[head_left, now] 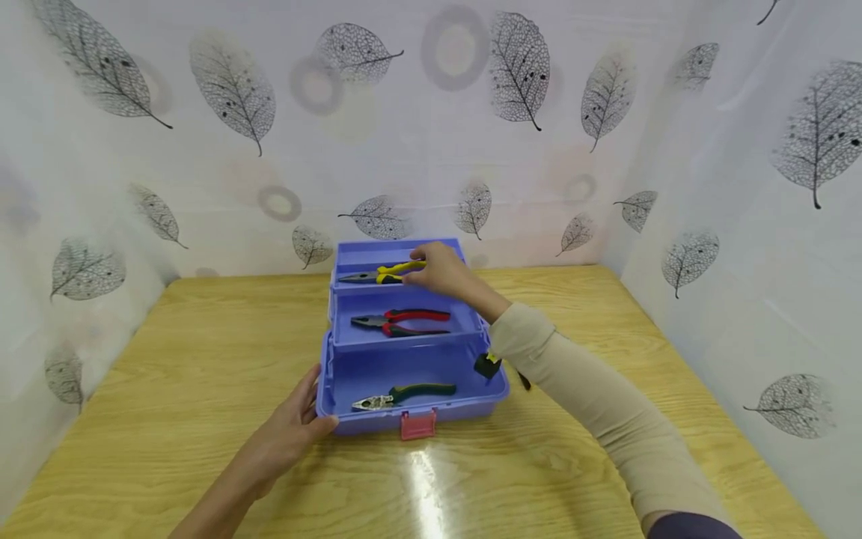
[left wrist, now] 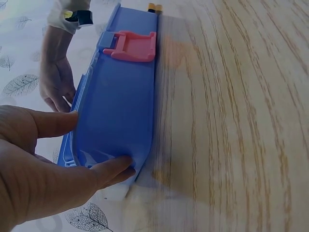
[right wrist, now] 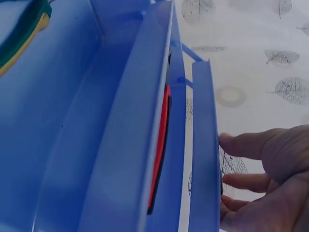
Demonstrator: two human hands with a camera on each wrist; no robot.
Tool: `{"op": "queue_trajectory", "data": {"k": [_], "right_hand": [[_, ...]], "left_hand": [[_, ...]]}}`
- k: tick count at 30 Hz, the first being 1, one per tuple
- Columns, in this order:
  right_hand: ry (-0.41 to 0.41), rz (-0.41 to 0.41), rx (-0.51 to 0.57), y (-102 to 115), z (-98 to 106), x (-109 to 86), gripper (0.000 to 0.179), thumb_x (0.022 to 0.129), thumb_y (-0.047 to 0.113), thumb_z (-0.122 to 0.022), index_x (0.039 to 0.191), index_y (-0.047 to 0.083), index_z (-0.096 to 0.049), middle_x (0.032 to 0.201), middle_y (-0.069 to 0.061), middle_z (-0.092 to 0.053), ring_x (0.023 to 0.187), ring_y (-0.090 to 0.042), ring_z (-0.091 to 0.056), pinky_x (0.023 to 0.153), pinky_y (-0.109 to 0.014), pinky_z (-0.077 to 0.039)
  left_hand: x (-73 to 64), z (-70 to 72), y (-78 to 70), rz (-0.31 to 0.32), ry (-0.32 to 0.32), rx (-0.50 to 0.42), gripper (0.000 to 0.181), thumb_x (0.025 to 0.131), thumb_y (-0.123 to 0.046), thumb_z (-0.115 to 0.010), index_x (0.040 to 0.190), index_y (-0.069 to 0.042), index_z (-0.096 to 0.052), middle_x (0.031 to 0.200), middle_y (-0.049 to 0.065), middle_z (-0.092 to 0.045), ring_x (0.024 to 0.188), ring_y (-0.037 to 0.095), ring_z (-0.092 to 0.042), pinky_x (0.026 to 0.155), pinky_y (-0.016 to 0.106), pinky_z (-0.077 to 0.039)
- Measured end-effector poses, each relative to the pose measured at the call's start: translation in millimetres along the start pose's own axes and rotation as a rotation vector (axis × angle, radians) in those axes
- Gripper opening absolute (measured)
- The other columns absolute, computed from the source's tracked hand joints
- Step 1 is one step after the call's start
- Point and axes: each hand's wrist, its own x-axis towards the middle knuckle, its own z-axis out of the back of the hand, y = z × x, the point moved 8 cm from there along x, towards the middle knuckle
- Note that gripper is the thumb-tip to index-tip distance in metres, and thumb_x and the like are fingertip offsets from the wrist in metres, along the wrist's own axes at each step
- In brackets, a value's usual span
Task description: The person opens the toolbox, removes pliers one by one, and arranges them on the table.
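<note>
A blue-purple toolbox (head_left: pixel 411 428) stands with its tiers spread out. My left hand (head_left: pixel 289 434) grips its front left corner, thumb on the rim and fingers along the outer side, as the left wrist view also shows. Over the top tray (head_left: pixel 357 253), my right hand (head_left: pixel 441 269) holds the yellow-and-black handles of needle-nose pliers (head_left: pixel 364 277), whose jaws point left. In the right wrist view the tray wall (right wrist: pixel 205 145) hides these pliers and part of the fingers. Red-and-black pliers (head_left: pixel 417 315) lie in the middle tray. Green-handled pliers (head_left: pixel 424 389) lie in the bottom compartment.
A pink latch (head_left: pixel 418 426) hangs on the toolbox front. Black-and-yellow handle ends (left wrist: pixel 155 8) show on the wooden table (head_left: pixel 229 359) beyond the box's right end. A leaf-patterned curtain (head_left: pixel 404 165) closes off the back and sides.
</note>
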Motion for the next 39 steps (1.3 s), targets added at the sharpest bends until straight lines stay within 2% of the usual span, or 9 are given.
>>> {"op": "queue_trajectory", "data": {"k": [9,16,19,23,26,31,34,36,39], "right_hand": [[0.066,0.084,-0.057,0,2,3.0,0.053,0.088,0.022,-0.083,0.132,-0.002,-0.067,0.127,-0.016,-0.070,0.114,-0.031,-0.065,0.101,-0.040,-0.053],[0.054,0.070,-0.025,0,3,5.6,0.058,0.085,0.019,-0.087,0.135,0.000,-0.065,0.130,-0.018,-0.063,0.117,-0.031,-0.056,0.100,-0.041,-0.051],[0.078,0.085,-0.043,3,1,6.1,0.059,0.084,0.016,-0.087,0.136,0.000,-0.065,0.130,-0.018,-0.063,0.117,-0.031,-0.055,0.101,-0.041,-0.050],[0.107,0.136,-0.118,9,-5,6.9,0.061,0.085,0.019,-0.085,0.138,-0.003,-0.063,0.134,-0.019,-0.065,0.122,-0.034,-0.057,0.107,-0.041,-0.049],[0.108,0.173,-0.190,17,-11,5.5,0.058,0.088,0.021,-0.079,0.137,-0.004,-0.062,0.133,-0.017,-0.067,0.122,-0.033,-0.059,0.106,-0.040,-0.049],[0.109,0.158,-0.356,27,-22,-0.7,0.055,0.094,0.031,-0.069,0.139,0.002,-0.061,0.131,-0.015,-0.063,0.110,-0.027,-0.061,0.090,-0.039,-0.056],[0.104,0.152,-0.405,29,-24,-3.1,0.049,0.095,0.037,-0.064,0.130,0.002,-0.063,0.123,-0.012,-0.064,0.095,-0.022,-0.061,0.078,-0.035,-0.056],[0.101,0.154,-0.352,29,-22,-5.7,0.041,0.095,0.036,-0.062,0.119,0.002,-0.065,0.109,-0.010,-0.065,0.082,-0.019,-0.056,0.068,-0.031,-0.050],[0.106,0.158,-0.178,30,-14,-12.3,0.031,0.095,0.032,-0.061,0.109,0.005,-0.063,0.090,-0.007,-0.061,0.067,-0.015,-0.046,0.057,-0.027,-0.040]], "left_hand": [[-1.5,-1.3,-1.4,-0.021,-0.001,-0.004,0.091,0.100,0.001,-0.058,0.164,-0.002,0.006,0.167,0.032,-0.006,0.152,0.048,-0.015,0.121,0.056,-0.025],[-1.5,-1.8,-1.0,-0.018,0.000,-0.005,0.091,0.100,0.000,-0.058,0.164,-0.002,0.007,0.167,0.032,-0.005,0.152,0.047,-0.014,0.121,0.056,-0.024],[-1.6,-1.5,-1.3,-0.022,-0.001,-0.002,0.091,0.100,0.000,-0.058,0.164,-0.002,0.007,0.167,0.032,-0.006,0.152,0.047,-0.015,0.121,0.056,-0.024],[-2.1,-1.1,-1.6,-0.027,-0.003,-0.004,0.091,0.100,0.000,-0.058,0.164,-0.001,0.007,0.167,0.032,-0.006,0.152,0.048,-0.015,0.121,0.055,-0.024],[-2.6,-1.0,-2.2,-0.030,-0.005,-0.003,0.091,0.100,0.000,-0.058,0.164,-0.001,0.007,0.167,0.032,-0.006,0.152,0.048,-0.015,0.121,0.056,-0.024],[-2.6,-1.2,-2.0,-0.027,-0.009,0.000,0.091,0.100,0.000,-0.058,0.164,-0.001,0.006,0.167,0.032,-0.006,0.152,0.048,-0.015,0.121,0.056,-0.024],[-2.2,-1.5,-0.8,-0.019,-0.009,-0.001,0.091,0.100,0.000,-0.058,0.164,-0.002,0.006,0.167,0.032,-0.006,0.152,0.048,-0.015,0.121,0.056,-0.024],[-2.3,-1.7,-0.5,-0.016,-0.008,-0.001,0.091,0.100,0.000,-0.058,0.164,-0.002,0.006,0.167,0.032,-0.006,0.152,0.047,-0.016,0.121,0.056,-0.024],[-3.3,-1.0,-1.3,-0.026,-0.004,0.002,0.091,0.100,-0.001,-0.058,0.164,-0.002,0.007,0.167,0.032,-0.005,0.152,0.048,-0.015,0.121,0.055,-0.024]]}}
